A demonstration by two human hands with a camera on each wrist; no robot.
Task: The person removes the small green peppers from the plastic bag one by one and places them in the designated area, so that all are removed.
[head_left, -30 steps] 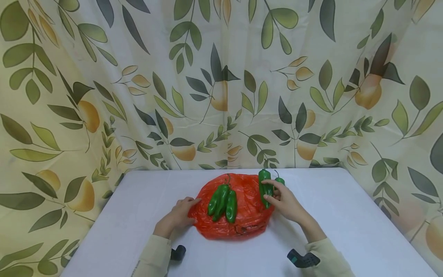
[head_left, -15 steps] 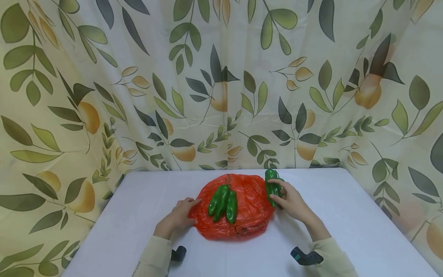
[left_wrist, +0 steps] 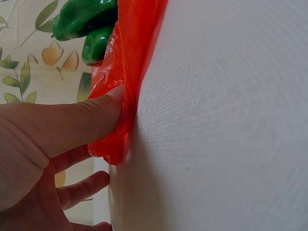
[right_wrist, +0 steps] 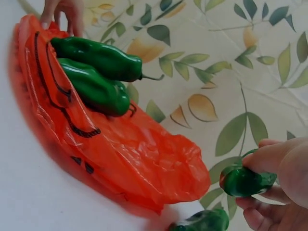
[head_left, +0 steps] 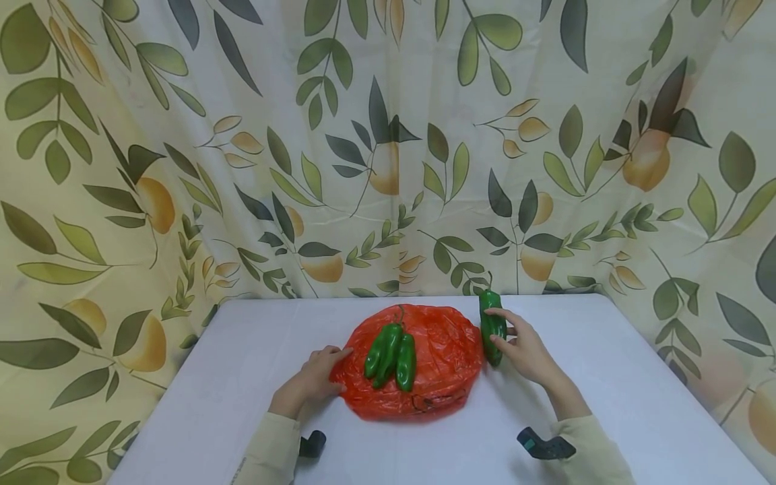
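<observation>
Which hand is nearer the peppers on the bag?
Left. The left hand pinches the bag beside those peppers; the right hand holds another pepper past the bag's right edge.

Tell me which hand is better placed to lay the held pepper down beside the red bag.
Probably the right hand: it holds the pepper near the right edge of the red bag. The left hand pinches the bag's left edge.

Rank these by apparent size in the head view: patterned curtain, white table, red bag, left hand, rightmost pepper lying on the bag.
1. Patterned curtain
2. White table
3. Red bag
4. Left hand
5. Rightmost pepper on the bag
</observation>
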